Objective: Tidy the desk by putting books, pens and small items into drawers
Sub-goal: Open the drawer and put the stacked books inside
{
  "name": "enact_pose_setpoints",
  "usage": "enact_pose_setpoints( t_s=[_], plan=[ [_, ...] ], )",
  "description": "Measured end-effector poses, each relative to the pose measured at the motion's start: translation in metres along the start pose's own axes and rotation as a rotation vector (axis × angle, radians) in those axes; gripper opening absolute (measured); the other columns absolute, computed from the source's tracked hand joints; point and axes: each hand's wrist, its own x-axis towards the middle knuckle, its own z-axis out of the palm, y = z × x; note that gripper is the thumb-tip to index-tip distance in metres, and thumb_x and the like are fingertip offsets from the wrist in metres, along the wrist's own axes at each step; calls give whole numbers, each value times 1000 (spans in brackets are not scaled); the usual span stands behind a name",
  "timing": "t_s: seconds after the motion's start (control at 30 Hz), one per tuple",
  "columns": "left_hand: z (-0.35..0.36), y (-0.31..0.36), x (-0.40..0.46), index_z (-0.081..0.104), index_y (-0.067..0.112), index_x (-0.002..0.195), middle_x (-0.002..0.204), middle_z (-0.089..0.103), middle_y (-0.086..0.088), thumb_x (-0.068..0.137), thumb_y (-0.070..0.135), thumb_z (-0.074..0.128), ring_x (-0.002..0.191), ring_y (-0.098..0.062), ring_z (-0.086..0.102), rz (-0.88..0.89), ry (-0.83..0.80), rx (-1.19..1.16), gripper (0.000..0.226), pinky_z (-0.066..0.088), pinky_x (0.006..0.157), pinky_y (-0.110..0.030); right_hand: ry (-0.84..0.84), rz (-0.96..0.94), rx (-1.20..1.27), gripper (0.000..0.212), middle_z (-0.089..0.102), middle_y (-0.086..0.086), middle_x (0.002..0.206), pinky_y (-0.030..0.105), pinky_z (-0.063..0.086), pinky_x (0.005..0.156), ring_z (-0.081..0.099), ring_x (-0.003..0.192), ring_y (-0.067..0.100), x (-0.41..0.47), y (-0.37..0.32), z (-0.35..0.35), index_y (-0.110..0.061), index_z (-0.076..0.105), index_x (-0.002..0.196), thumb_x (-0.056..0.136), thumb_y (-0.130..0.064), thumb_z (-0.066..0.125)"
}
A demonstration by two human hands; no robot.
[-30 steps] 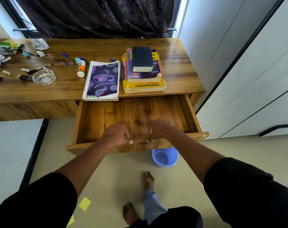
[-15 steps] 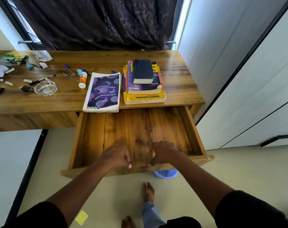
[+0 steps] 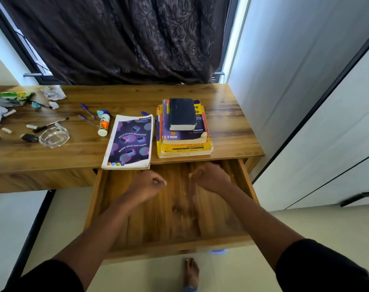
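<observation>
Wooden desk, purple notebook, book stack, pens, glue bottle, glass ashtray

Behind the desk we see a dark brown patterned curtain hanging over a black-framed window, with daylight showing at both edges. To the right stand pale wardrobe panels divided by thin black lines, one bearing a black handle. Below, we find a pale tiled floor (a bare foot stands on it) and a sliver of something blue by the wood.
</observation>
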Motion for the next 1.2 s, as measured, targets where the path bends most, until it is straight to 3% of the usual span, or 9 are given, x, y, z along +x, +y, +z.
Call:
enact_pose_setpoints(
  t_s=[0.13, 0.27, 0.4, 0.5, 0.67, 0.83, 1.0, 1.1, 1.2],
  plan=[
    [-22, 22, 43, 74, 21, 109, 101, 66, 11, 99, 29, 64, 88, 1, 59, -37, 237, -107, 16, 44, 68, -18, 263, 43, 165, 31, 71, -5, 113, 38, 58, 83, 67, 100, 19, 49, -8, -37, -30, 67, 107, 93, -57, 61],
    [-36, 45, 89, 68, 16, 126, 122, 70, -1, 99, 40, 62, 102, -14, 63, -115, 344, -209, 37, 45, 82, -28, 335, 17, 213, 45, 69, 0, 121, 38, 56, 86, 64, 108, 21, 104, -12, -62, -25, 59, 124, 94, -59, 58],
    [-36, 57, 130, 65, 12, 116, 118, 70, -4, 101, 47, 57, 90, -11, 63, -156, 330, -242, 39, 43, 67, -23, 268, 72, 202, 66, 60, 10, 130, 47, 51, 97, 56, 120, 33, 155, -7, -67, -24, 48, 137, 90, -71, 50],
    [-31, 63, 155, 62, 14, 124, 113, 69, -3, 101, 50, 53, 87, -10, 61, -184, 337, -231, 43, 38, 58, -21, 174, 86, 234, 73, 54, 12, 134, 49, 46, 100, 50, 125, 35, 183, -3, -65, -25, 42, 140, 89, -76, 47],
    [-26, 63, 181, 64, 16, 123, 112, 70, -5, 98, 63, 48, 102, -26, 66, -259, 319, -251, 56, 55, 89, -40, 35, 131, 369, 91, 54, 8, 135, 52, 48, 104, 52, 125, 33, 212, 3, -58, -30, 36, 140, 73, -91, 43],
    [-25, 66, 201, 64, 20, 120, 110, 70, 2, 88, 79, 46, 99, -20, 65, -315, 291, -353, 70, 52, 86, -36, 18, 172, 531, 102, 56, 6, 131, 49, 57, 95, 60, 119, 29, 228, 1, -63, -27, 32, 137, 62, -91, 59],
    [-34, 57, 223, 66, 24, 115, 104, 75, -1, 46, 102, 60, 92, -24, 73, -422, 269, -478, 104, 61, 87, -47, -20, 310, 655, 117, 60, 4, 120, 48, 60, 89, 66, 108, 28, 247, 4, -62, -27, 36, 124, 34, -91, 72],
    [-39, 60, 228, 71, 23, 107, 93, 79, -1, 44, 87, 77, 82, -23, 78, -429, 255, -583, 90, 63, 83, -45, -31, 333, 743, 114, 66, 3, 113, 47, 61, 86, 71, 101, 26, 253, 9, -60, -25, 44, 117, 29, -89, 79],
    [-41, 64, 230, 72, 21, 106, 90, 80, -1, 53, 68, 90, 78, -20, 79, -416, 198, -665, 73, 64, 80, -39, -9, 320, 841, 92, 72, 3, 107, 46, 63, 83, 75, 93, 25, 247, 12, -64, -27, 53, 110, 41, -78, 86]
  ],
)
